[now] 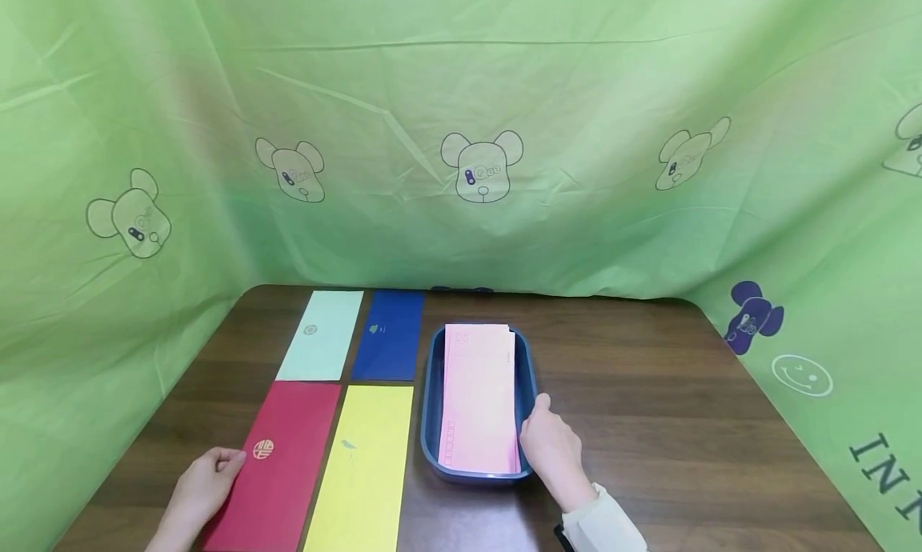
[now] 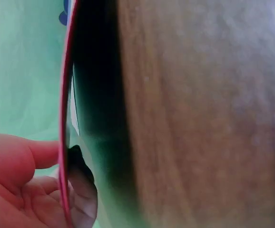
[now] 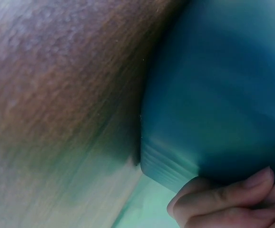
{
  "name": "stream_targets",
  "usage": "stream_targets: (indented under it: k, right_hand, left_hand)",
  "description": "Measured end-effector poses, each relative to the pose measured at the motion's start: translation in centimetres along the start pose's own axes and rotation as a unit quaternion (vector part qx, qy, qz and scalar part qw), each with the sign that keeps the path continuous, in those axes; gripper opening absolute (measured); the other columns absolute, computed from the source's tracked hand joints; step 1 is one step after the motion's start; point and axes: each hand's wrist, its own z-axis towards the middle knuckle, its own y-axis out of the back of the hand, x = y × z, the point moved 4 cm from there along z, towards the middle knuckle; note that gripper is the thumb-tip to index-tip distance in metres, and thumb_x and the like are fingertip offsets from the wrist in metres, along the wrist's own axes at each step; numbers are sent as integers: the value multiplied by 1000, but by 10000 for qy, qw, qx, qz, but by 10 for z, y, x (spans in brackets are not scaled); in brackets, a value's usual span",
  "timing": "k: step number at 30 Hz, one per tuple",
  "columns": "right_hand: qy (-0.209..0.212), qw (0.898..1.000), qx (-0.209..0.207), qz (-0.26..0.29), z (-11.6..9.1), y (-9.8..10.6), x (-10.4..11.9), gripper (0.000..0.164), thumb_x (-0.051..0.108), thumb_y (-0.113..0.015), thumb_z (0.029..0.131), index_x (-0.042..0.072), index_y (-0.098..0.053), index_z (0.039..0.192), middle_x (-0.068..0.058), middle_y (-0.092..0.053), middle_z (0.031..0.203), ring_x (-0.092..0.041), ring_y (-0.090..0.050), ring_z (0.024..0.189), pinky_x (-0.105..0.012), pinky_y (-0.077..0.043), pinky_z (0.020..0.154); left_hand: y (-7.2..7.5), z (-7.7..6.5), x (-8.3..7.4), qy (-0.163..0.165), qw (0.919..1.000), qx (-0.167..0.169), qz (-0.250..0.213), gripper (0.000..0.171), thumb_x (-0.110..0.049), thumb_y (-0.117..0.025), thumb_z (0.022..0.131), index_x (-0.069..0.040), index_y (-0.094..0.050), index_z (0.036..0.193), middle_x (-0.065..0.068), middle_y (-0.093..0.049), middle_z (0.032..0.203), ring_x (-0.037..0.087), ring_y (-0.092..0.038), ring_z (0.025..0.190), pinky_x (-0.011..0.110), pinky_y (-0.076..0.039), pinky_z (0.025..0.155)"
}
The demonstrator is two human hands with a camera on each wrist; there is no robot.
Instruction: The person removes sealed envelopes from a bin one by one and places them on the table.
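— What to see at the left hand (image 1: 198, 488)?

— Pinching the left edge of the red envelope (image 1: 281, 464), with the thumb on one face and curled fingers (image 2: 83, 202) on the other, as shown edge-on in the left wrist view.

— And where to find that envelope?

— At the near left of the tabletop (image 1: 634, 376), with its gold emblem (image 1: 263, 450) facing up, just on the near side of the mint-green envelope (image 1: 331, 336) and just left of the yellow envelope (image 1: 363, 464).

— Beyond the yellow one?

— To be seen there, just right of the mint-green one: a dark blue envelope (image 1: 389, 340).

— Now to the right hand (image 1: 551, 448).

— Gripping the blue tray (image 1: 433, 400) at the near right of its rim, with fingers curled against the outer wall in the right wrist view.

— Holding what, inside?

— Pink envelopes (image 1: 479, 408), stacked lengthwise, slightly out of line. Standing to the right of the yellow envelope, apart from it. Behind everything, hanging with printed bear heads: a green curtain (image 1: 576, 80).
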Motion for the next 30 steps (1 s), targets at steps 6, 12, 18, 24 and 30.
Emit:
stream_targets:
  k: [6,12,18,24,30]
  right_hand:
    - [19,10000,-17,-3,0,0,-1,20,12,-50,90,-4,-42,98,-15,-54,59,-27,-54,51,-40,-43,47]
    - [12,10000,-39,20,0,0,0,19,12,-51,90,-3,-42,97,-15,-54,59,-27,-54,52,-40,-43,47]
    - [4,10000,-32,14,-1,1,0,19,12,-50,90,-3,-42,97,-16,-55,60,-28,-55,53,-41,-43,47]
    - [-6,10000,6,44,-1,1,0,19,12,-49,91,-3,-41,97,-14,-52,58,-26,-53,51,-38,-41,46]
    - [13,10000,-7,60,-1,1,0,19,12,-50,91,-3,-42,97,-14,-53,59,-26,-54,52,-38,-41,46]
  left_hand:
    - [-1,-2,0,128,9998,100,145,45,-24,-42,96,19,-53,107,34,-62,96,48,-57,92,58,-43,80]
    - [0,-4,-2,342,9993,95,148,57,-39,-51,90,16,-55,106,29,-65,93,36,-60,82,50,-44,73]
    - [0,-6,-2,413,9986,92,323,61,-45,-55,87,14,-56,106,27,-65,92,38,-59,83,51,-45,72]
    - [1,-8,-1,519,9975,71,468,60,-46,-55,87,11,-57,106,29,-64,98,45,-58,89,51,-45,67]
    - [0,-8,-2,593,9966,70,561,57,-46,-55,86,8,-57,106,35,-59,106,46,-57,90,50,-45,64]
